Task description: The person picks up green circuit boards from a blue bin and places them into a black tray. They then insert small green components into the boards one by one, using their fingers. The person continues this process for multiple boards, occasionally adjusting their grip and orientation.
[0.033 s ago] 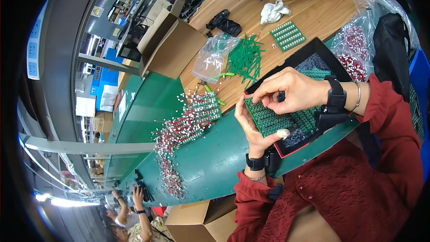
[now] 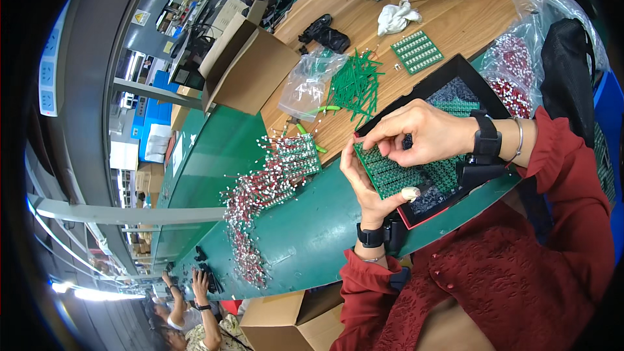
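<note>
My left hand [image 2: 365, 194] grips a green circuit board panel [image 2: 389, 180] along its left edge, thumb on top and fingers along the far side. The panel is tilted over a black, red-edged shallow box [image 2: 489, 79]. My right hand [image 2: 426, 135] is over the panel, thumb and forefinger pinched near its far left corner. What lies between those fingertips is too small to make out. Small black parts [image 2: 407, 142] show in the curl of the right hand. Many loose black parts [image 2: 448, 91] lie in the box, with another green panel [image 2: 455, 108] partly behind my hand.
Left of the box lie boards with red and white wires [image 2: 250, 227]. Beyond are green strips [image 2: 356, 84], green-handled pliers [image 2: 303, 131], a clear bag [image 2: 311, 84], another panel [image 2: 417, 52] and cartons [image 2: 250, 68]. Bagged wires [image 2: 513, 78] stand right. Another person's hand [image 2: 200, 285] works far left.
My right hand's pinched fingertips have shifted very slightly left along the panel's corner. The panel and my left hand look the same.
</note>
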A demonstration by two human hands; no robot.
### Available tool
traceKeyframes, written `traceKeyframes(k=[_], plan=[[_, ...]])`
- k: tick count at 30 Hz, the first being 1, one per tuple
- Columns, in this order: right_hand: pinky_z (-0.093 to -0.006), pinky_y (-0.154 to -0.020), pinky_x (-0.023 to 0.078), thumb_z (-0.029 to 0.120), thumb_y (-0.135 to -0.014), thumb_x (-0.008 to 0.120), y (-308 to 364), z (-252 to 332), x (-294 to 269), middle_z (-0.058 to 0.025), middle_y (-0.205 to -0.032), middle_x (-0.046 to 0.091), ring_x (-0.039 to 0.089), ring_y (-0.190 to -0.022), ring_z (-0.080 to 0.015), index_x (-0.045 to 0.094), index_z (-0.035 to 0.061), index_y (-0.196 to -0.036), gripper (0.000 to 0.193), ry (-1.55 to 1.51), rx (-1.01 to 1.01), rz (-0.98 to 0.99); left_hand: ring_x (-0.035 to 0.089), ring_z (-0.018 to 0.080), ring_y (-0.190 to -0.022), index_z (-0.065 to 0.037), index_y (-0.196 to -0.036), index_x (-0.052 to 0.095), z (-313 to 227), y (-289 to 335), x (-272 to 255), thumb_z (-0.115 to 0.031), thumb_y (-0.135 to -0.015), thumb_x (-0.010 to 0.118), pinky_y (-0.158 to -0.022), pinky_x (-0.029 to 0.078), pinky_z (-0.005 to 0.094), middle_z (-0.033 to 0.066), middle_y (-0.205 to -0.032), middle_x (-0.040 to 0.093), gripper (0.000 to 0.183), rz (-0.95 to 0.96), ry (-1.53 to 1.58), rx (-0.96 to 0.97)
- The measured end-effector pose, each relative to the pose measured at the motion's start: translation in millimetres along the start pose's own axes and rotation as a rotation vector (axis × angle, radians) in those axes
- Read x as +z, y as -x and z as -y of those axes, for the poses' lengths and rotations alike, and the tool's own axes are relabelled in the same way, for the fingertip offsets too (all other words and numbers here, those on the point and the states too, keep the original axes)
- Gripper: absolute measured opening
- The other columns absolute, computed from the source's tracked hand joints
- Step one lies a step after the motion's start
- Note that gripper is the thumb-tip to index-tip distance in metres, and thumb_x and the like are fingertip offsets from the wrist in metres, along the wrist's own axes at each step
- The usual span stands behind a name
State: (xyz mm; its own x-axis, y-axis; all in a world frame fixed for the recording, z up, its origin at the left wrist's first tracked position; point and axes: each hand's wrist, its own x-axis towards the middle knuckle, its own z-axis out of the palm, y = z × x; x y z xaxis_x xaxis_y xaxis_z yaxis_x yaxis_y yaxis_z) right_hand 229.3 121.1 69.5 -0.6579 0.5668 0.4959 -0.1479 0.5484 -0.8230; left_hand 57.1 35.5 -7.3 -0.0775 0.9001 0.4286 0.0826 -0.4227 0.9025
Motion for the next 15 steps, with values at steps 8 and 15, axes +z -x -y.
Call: traceKeyframes(k=[8, 15], plan=[[-0.0270, -0.060, 0.052, 0.000, -0.073, 0.066, -0.8, -1.9, 1.9, -0.0056, -0.076, 0.066, 0.063, -0.064, -0.0134, 0.066, 0.0038, -0.104, 0.031, 0.060, -0.044, 0.038, 0.038, 0.0296, -0.131, -0.001, -0.145, 0.015, -4.4, -1.4, 3.6, -0.045, -0.045, 0.094, -0.109, 0.032, 0.0415, 0.0161, -0.141, 0.032, 0.134, -0.003, 0.035, -0.021], [-0.0263, -0.060, 0.052, 0.000, -0.072, 0.066, 1.3, -2.8, -3.1, -0.0047, -0.072, 0.065, 0.062, -0.062, -0.0135, 0.065, 0.0042, -0.108, 0.036, 0.008, 0.073, 0.019, 0.039, 0.0284, -0.130, -0.001, -0.144, 0.016, -4.7, -1.5, 4.8, -0.045, -0.045, 0.095, -0.108, 0.035, 0.0412, 0.0158, -0.140, 0.033, 0.135, -0.027, 0.045, -0.011]])
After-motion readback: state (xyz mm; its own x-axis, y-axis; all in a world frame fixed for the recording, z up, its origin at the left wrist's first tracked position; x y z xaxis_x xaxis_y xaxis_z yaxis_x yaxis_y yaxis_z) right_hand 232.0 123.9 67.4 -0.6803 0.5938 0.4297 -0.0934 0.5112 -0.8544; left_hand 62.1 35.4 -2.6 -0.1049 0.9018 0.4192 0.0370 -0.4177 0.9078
